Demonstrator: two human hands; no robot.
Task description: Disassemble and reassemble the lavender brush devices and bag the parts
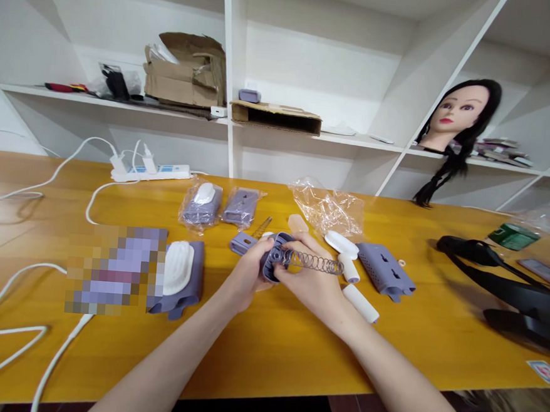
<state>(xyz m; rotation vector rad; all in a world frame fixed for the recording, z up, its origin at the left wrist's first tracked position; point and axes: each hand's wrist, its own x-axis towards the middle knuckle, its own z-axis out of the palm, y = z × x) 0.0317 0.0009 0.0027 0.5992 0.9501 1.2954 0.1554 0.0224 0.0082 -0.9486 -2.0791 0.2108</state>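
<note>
My left hand [245, 275] is closed around a small purple hollow plastic housing [268, 269], its open side facing me. A coil spring [318, 263] sticks out of it to the right, across the front of my right hand [313, 290]. The right thumb and fingers pinch the housing's rim near the base of the spring; the exact contact is partly hidden. Just behind my left hand lies another purple part [241, 244] with a thinner spring [263, 226] beside it. Close to my right hand are a white oval brush-like piece [341, 244] and white cylinders [361, 303].
A purple perforated case [386, 273] lies to the right, beside a black headset-like object [500, 278]. Bagged purple cases [241, 206] and a clear plastic bag [331, 207] lie behind. Another case with a white pad [178, 268], white cables and a power strip [159, 173] are left.
</note>
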